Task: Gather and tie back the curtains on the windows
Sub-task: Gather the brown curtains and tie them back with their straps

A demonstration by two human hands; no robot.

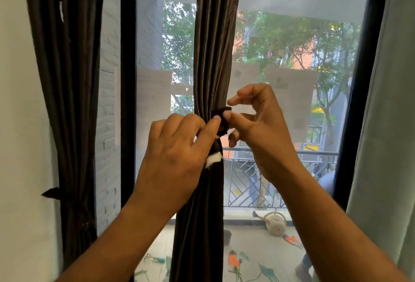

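A dark brown curtain hangs gathered into a narrow bundle in the middle of the window. A dark tie-back strap with a white patch wraps the bundle at hand height. My left hand grips the bundle and strap from the left, its forefinger on the strap. My right hand pinches the strap's end between thumb and forefinger on the right side. A second brown curtain hangs at the far left, cinched low down by its own dark tie.
The black window frame runs upright between the two curtains, another black frame post stands at the right. A pale green curtain hangs at the right edge. Through the glass lie a balcony railing, a watering can and trees.
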